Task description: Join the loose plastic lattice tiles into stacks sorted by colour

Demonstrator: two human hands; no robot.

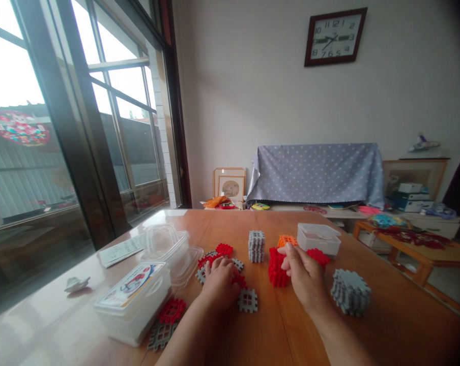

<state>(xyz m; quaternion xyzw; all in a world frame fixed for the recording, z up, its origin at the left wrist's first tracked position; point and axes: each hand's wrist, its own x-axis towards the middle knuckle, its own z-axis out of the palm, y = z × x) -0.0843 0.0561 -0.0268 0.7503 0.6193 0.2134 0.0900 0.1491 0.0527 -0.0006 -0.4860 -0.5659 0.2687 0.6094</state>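
My left hand (221, 280) rests palm down on a loose pile of red and grey square interlocking building tiles (224, 249), its fingers slightly apart and bent over the pieces. A grey tile (247, 301) lies flat just right of that hand. My right hand (305, 277) is closed, thumb and fingers together, at the upper right side of a stack of red tiles (278, 269); the fingers partly hide what they grip. Behind the red stack are orange tiles (287, 240). More red tiles (318, 257) show beyond my right hand.
Grey tile stacks stand at the back (256, 246) and at the right (351, 292). A labelled plastic box (134, 300), open clear containers (169, 249) and a leaflet (121, 251) occupy the left. Red and grey tiles (163, 333) lie near that box. Another clear box (318, 239) sits at the back right.
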